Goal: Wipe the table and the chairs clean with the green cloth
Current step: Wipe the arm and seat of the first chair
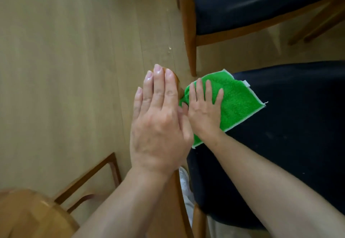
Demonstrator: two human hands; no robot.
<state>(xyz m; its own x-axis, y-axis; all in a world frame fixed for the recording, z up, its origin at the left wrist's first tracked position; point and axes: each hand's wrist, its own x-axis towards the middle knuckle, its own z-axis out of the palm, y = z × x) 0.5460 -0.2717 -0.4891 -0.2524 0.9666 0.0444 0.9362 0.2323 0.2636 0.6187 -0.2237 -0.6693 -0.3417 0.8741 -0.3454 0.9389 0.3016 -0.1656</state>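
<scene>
The right hand (202, 107) is pressing flat the fuzzy green cloth (235, 97) onto the dusty black padded chair seat (289, 135); left hand (158, 121) is resting open on its wooden back; the second chair (252, 4) looks unwiped.

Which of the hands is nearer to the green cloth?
Right. The right hand lies flat on the green cloth, pressing it onto the black seat; the left hand rests beside it.

Pale wood-plank floor (74, 69) carries two wooden chairs. Near chair's black padded seat (289, 135) carries the green cloth (237, 103), spread flat at the seat's left edge. Far chair (188, 32) stands on the floor, black seat bare.
</scene>
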